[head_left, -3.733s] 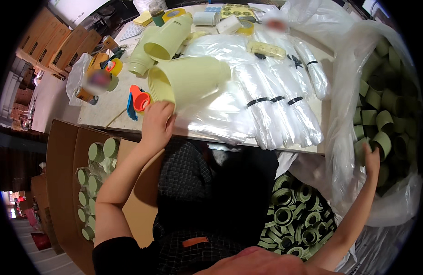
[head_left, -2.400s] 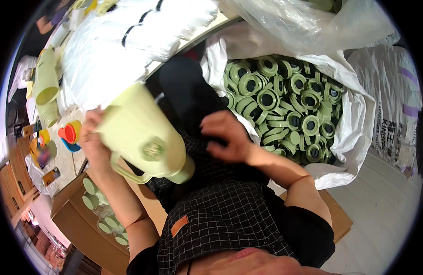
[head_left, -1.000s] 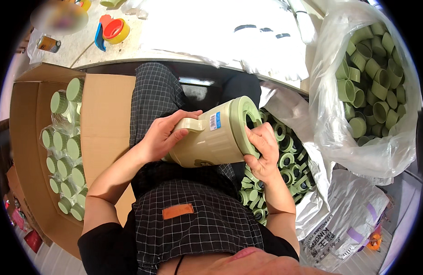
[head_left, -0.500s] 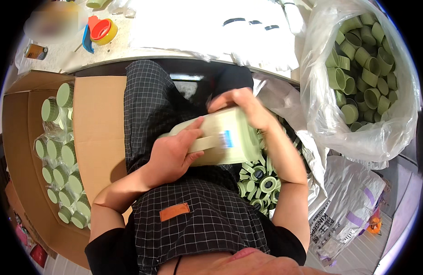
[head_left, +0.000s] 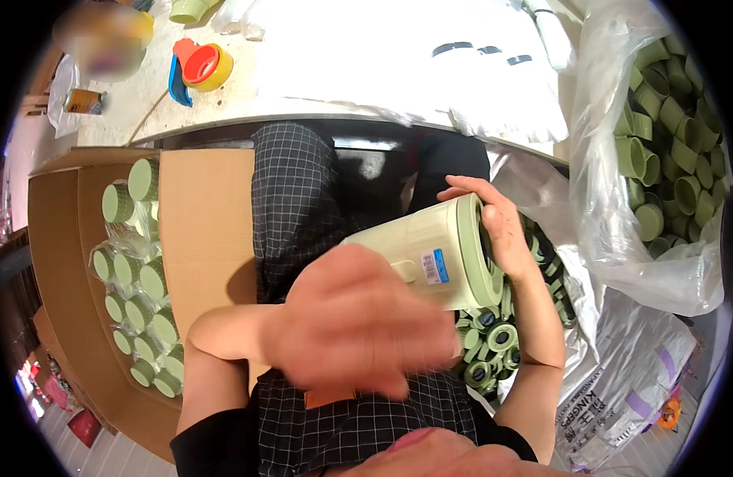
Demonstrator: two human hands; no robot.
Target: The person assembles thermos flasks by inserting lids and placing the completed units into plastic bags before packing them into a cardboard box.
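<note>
A pale cream jug (head_left: 406, 238) with a green rim and a small blue-and-white label lies tilted across my lap, its rim end to the right. My right hand (head_left: 501, 230) is curved around that green rim, with the fingers over its far edge. Nearer to me, my left hand (head_left: 358, 318) is lifted in front of the jug's left part and hides some of it. Motion smears its fingers, so what they hold, if anything, does not show. Below the rim, a bag holds several green lid parts (head_left: 501, 338) with black centres.
On my left stands an open cardboard box (head_left: 207, 215) with wrapped green-lidded containers (head_left: 128, 266). A clear plastic bag (head_left: 605, 207) of green cups (head_left: 688, 191) is at the right. The white-covered table (head_left: 342, 63) ahead bears a yellow-and-red tape roll (head_left: 207, 67) and a small can (head_left: 84, 101).
My left hand has come off the jug's handle and moved nearer to me. The jug has turned so its green rim shows. My right hand has shifted onto the rim end.
</note>
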